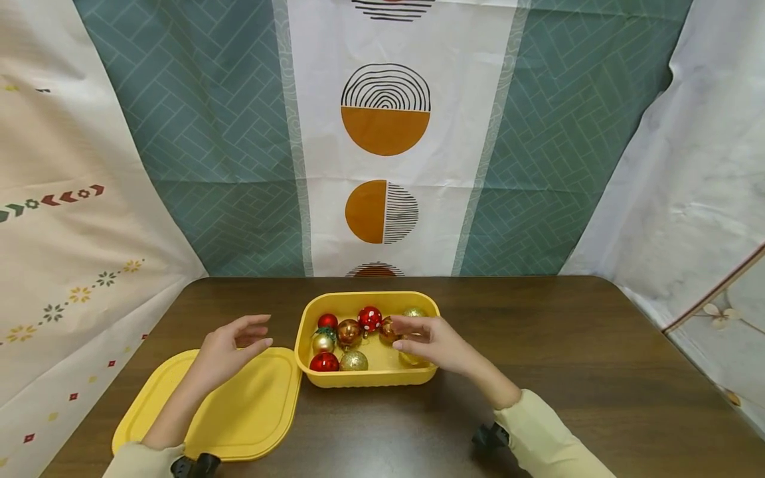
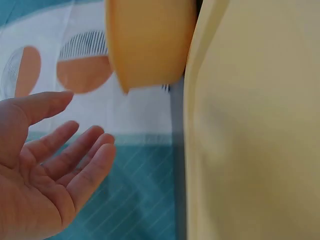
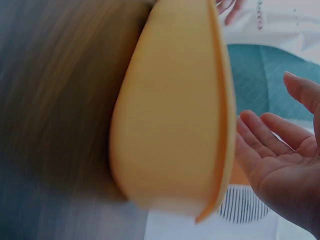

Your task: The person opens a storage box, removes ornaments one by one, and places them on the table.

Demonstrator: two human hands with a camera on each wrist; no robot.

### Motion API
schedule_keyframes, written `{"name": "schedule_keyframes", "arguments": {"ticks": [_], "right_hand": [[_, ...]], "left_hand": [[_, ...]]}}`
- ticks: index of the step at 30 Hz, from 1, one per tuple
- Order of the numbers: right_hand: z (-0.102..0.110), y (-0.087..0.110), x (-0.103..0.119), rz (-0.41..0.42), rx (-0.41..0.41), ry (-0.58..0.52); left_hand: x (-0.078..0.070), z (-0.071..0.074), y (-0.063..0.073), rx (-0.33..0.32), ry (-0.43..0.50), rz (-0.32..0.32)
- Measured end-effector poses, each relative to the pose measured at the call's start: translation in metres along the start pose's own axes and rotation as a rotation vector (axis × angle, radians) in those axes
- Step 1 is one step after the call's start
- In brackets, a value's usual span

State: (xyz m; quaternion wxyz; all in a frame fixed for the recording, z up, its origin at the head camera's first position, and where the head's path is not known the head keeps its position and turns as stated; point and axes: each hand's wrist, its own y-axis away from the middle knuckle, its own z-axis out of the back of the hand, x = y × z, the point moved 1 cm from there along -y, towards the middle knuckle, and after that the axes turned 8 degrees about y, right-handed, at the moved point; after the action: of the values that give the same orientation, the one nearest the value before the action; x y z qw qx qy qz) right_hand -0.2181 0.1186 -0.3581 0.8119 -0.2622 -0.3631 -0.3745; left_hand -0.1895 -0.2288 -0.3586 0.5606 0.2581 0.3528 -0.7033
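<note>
One yellow box (image 1: 373, 379) stands mid-table, on a brown table (image 1: 538, 372), with shiny red, gold and brown baubles (image 1: 349, 333) inside; a flat yellow lid (image 1: 245, 398) lies just to its left. My right hand (image 1: 439, 342) hangs above the box's right end, my left hand (image 1: 222, 352) near the lid's far edge; both are empty, fingers loosely bent. I judge this a pause or a reach, with no bauble in my grasp. Picking one up would call for lowering my fingers and pinching lightly.
</note>
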Motion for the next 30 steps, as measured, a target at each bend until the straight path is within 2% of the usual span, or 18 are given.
{"name": "schedule_keyframes", "arguments": {"ticks": [4,9,15,20,26,30], "right_hand": [[0.009,0.003,-0.011,0.002,-0.055,0.084],[0.014,0.006,-0.021,0.001,-0.117,0.235],[0.016,0.006,-0.024,-0.001,-0.176,0.397],[0.018,0.004,-0.029,0.000,-0.144,0.447],[0.018,0.001,-0.035,-0.017,-0.090,0.485],[0.018,-0.001,-0.036,0.008,-0.064,0.532]], "left_hand": [[-0.003,-0.016,-0.008,0.016,0.091,0.025],[0.001,-0.034,-0.017,0.060,0.165,0.075],[0.004,-0.047,-0.024,0.092,0.254,0.116],[0.006,-0.052,-0.028,0.120,0.320,0.151],[0.009,-0.054,-0.031,0.200,0.432,0.212],[0.010,-0.054,-0.033,0.212,0.448,0.236]]}}
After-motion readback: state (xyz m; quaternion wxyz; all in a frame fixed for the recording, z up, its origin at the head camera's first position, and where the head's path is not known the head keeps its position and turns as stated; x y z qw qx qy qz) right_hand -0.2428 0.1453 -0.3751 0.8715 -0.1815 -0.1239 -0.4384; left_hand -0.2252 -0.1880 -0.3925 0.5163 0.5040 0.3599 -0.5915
